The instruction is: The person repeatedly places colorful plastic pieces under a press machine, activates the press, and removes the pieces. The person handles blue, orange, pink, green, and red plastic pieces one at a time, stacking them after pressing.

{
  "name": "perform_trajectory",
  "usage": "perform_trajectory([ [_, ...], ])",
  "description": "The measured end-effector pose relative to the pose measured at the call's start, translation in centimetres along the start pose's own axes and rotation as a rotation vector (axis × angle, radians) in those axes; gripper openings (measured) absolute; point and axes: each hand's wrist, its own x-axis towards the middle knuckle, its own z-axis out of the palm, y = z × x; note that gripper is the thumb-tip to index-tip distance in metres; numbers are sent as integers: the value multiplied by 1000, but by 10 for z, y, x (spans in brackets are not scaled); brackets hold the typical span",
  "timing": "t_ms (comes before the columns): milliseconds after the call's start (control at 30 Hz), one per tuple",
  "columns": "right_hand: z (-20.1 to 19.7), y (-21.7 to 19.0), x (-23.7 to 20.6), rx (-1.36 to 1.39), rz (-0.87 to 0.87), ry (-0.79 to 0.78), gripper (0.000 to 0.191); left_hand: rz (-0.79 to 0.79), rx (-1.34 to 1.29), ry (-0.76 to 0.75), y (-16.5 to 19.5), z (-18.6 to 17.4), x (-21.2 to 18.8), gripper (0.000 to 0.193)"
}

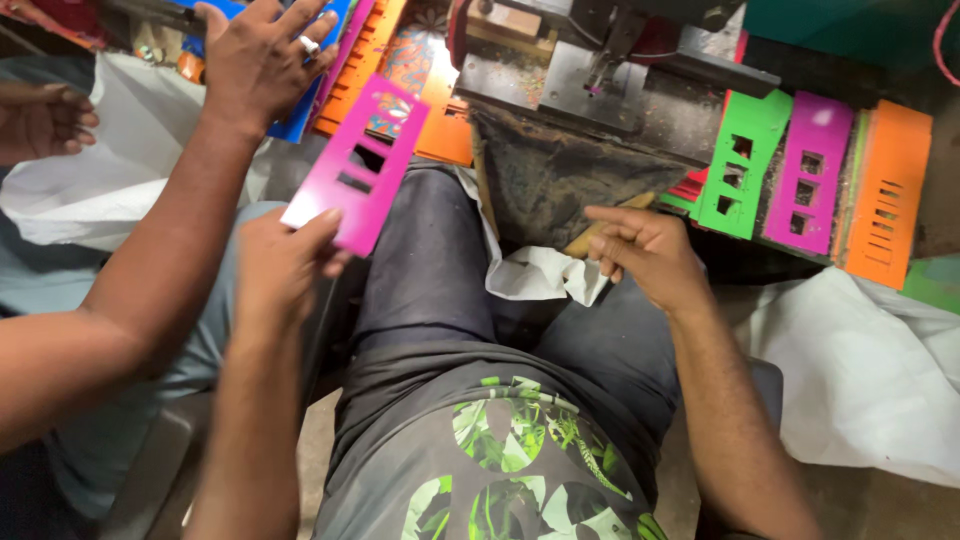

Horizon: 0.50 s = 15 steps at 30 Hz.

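- pink card (358, 165), punched with rectangular slots, sits tilted above the lap, pinched at its lower corner by the left hand (283, 265), thumb on top, fingers underneath.
- only a corner grip there, so the card could swing or slip out if it gets knocked.
- right beside it, another person's hand (258, 62) is spread flat on the stack of blue and orange cards (350, 60), its forearm crossing just left of the pink card; a bump between the two looks like the likeliest upset.
- right hand (648, 252) holds nothing, fingers loosely curled with the forefinger pointing left, hovering by the white cloth (540, 272) under the punching machine (600, 80).
- that hand is near the machine's dark underside; fingers straying up to the metal head would risk a pinch, i'd judge.
- green, pink and orange punched cards (810, 175) lean in a row at the right; they're propped loosely, and a nudge from the right elbow could tip them.
- a second hand (40, 120) at far left rests curled on white sheeting (120, 150), well apart from the action.
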Motion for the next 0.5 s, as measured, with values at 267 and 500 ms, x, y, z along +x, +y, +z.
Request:
perform_trajectory([
  [267,-60,-15,-33,-60,-6,219,37,-5,-164,-42,-68,105,134,12],
  [500,-158,2,-80,-540,80,646,37,-108,657,-113,-70,117,164,33],
])
